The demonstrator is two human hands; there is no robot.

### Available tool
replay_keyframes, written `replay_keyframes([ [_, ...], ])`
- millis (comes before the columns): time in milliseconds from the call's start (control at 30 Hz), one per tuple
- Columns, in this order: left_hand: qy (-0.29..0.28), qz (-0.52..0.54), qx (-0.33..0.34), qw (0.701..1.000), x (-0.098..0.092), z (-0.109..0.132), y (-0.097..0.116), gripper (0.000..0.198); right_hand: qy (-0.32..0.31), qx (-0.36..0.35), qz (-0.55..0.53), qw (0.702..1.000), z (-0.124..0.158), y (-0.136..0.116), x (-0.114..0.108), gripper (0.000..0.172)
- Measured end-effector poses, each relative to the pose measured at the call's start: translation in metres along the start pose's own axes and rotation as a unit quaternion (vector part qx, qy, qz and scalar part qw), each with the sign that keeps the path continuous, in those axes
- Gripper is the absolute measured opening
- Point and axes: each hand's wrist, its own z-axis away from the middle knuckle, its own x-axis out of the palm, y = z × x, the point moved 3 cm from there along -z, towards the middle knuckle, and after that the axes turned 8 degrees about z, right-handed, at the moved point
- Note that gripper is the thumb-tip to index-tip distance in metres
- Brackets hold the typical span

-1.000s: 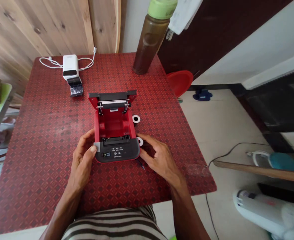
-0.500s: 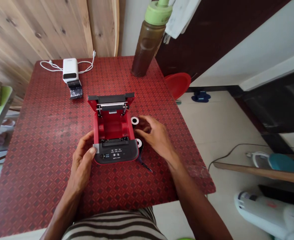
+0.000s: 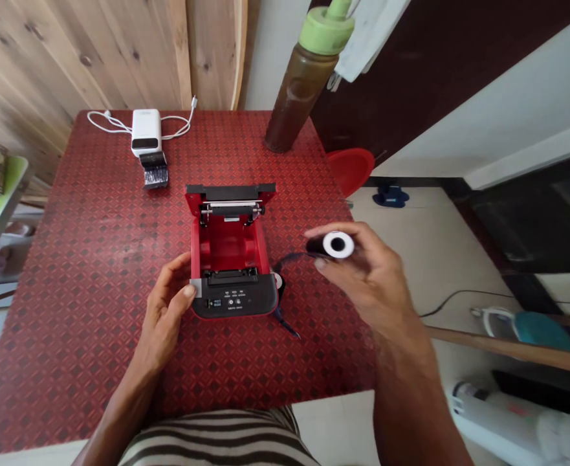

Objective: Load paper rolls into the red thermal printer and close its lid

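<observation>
A red and black label printer (image 3: 236, 298) stands on the table with its lid raised, and the red bay inside shows. My left hand (image 3: 168, 310) grips its front left corner, thumb on top and fingers along the side. Out to the right, above the table, my right hand (image 3: 367, 272) is closed around a black ribbon roll (image 3: 338, 244), whose white core end faces me. A dark strip of ribbon (image 3: 292, 256) trails from it toward the printer. A second ribbon roll (image 3: 279, 282) lies against the printer's right side, partly hidden, its loose tail on the table.
On the patterned red table (image 3: 105, 272), a white handheld device (image 3: 146, 133) with a white cable and a dark strip lies at the back left. A tall brown bottle (image 3: 299, 90) with a green cap stands at the back right. Beyond the right edge is a red stool (image 3: 350, 169).
My right hand has lifted one ribbon roll from beside the printer and carried it to the right, drawing out a strip. My left hand stays on the printer. The view has shifted slightly.
</observation>
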Motion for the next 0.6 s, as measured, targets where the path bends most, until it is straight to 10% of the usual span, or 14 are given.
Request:
replay_keyframes([
  [233, 0.004, -0.007, 0.001, 1.0, 0.003, 0.0, 0.004, 0.054, -0.178, -0.046, -0.06, 0.981, 0.005, -0.041, 0.015, 0.029],
  [600, -0.011, 0.01, -0.017, 1.0, 0.008, 0.0, 0.016, 0.059, -0.182, -0.168, 0.351, 0.903, -0.023, -0.081, 0.095, 0.016],
])
